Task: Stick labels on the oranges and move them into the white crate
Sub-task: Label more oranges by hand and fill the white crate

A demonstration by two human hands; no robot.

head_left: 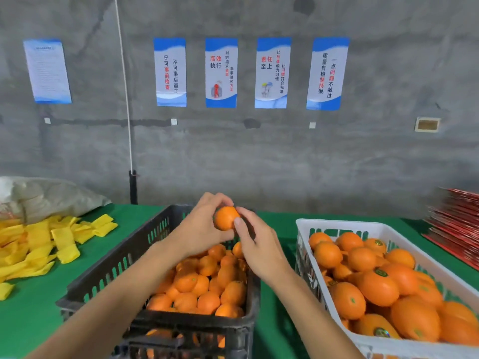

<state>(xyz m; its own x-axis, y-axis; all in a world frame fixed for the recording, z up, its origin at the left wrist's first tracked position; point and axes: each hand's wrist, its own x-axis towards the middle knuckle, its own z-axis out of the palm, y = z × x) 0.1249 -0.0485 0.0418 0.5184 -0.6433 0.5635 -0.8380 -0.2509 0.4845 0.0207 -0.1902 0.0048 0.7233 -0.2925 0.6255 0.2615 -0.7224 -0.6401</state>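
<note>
On the far left a grey sack (49,195) slumped at the back of the green table (33,314), and a loose heap of yellow foam sleeves (39,244) spilled from it toward the near edge, leaving a strip of bare green between the heap and the black crate (111,270). On the concrete wall above hung a blue-bordered notice (48,71) with print too small to read, then four blue and white posters (248,73) in Chinese; the second read 高效执行 and the third 责任至上 in their large characters. The black crate stood in the middle, its slotted walls dark and its bed filled with unlabelled oranges (204,283). Above its far end the left hand (202,229) held one orange (225,218), fingers curled round its back and thumb beneath, while the right hand (259,247) pinched at the fruit's right side with thumb and forefinger; whether a label lay under those fingertips could not be made out. A narrow lane of green cloth separated the black crate from the white crate (334,225), which sat to the right and was heaped with larger oranges (375,286), several showing small dark round stickers (381,272) whose lettering was too fine to read. Beyond it, at the table's right edge, lay a stack of red flat sheets (456,221).
</note>
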